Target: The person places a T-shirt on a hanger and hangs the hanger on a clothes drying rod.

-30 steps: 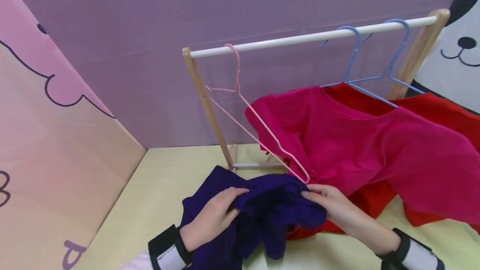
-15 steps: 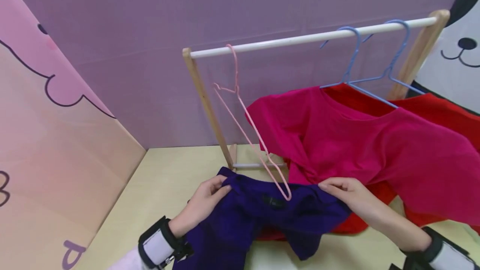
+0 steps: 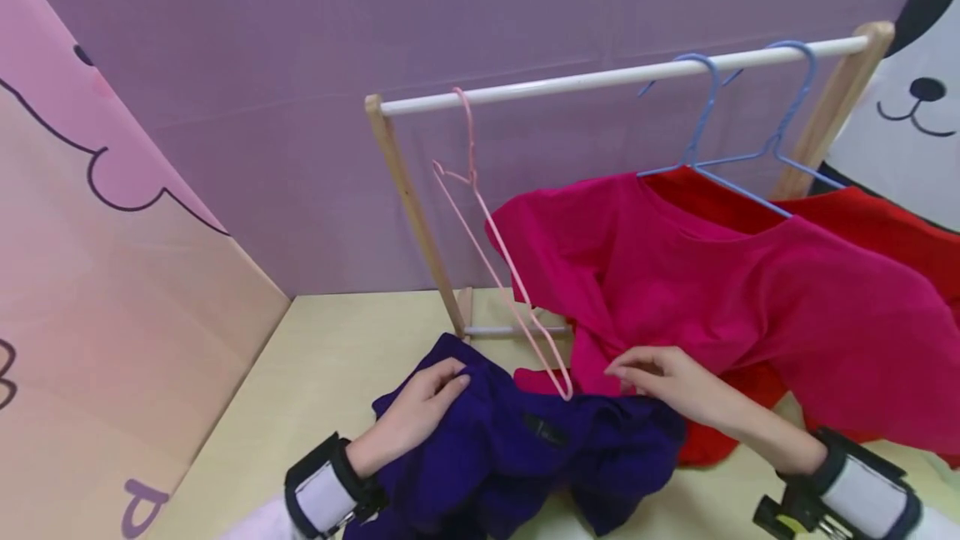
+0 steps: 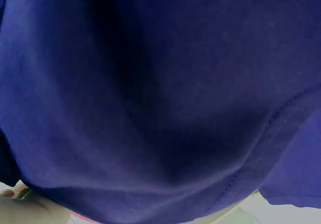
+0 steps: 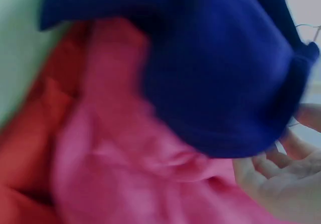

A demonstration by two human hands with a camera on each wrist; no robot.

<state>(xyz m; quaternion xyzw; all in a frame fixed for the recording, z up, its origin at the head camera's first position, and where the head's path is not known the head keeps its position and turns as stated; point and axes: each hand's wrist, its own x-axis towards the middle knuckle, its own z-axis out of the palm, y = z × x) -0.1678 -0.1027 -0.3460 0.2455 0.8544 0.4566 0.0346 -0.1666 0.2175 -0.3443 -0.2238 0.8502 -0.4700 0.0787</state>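
Observation:
A navy blue shirt (image 3: 517,448) with a dark label (image 3: 546,429) at its neck lies bunched low in the middle of the head view. My left hand (image 3: 414,413) pinches its upper edge between thumb and fingers. At the other side, my right hand (image 3: 671,377) hovers by the collar with loosely bent fingers, nothing between them. In the right wrist view that hand's fingers (image 5: 271,171) are right beside the hanging navy cloth (image 5: 220,78). A pink wire hanger (image 3: 498,248) hangs aslant from the rail, its lower corner overlapping the shirt's neck edge. Navy cloth (image 4: 165,83) fills the left wrist view.
The clothes rack has a white rail (image 3: 570,88) between wooden posts. Toward the right, a magenta shirt (image 3: 720,290) and a red garment (image 3: 892,227) hang on blue hangers (image 3: 703,127). A pale yellow tabletop (image 3: 315,365) lies below, with a purple backdrop (image 3: 300,107) behind.
The shirt was spread out by both hands, its label coming into view; my right hand has since let go and moved left, and that side sags. The hanger has swung left.

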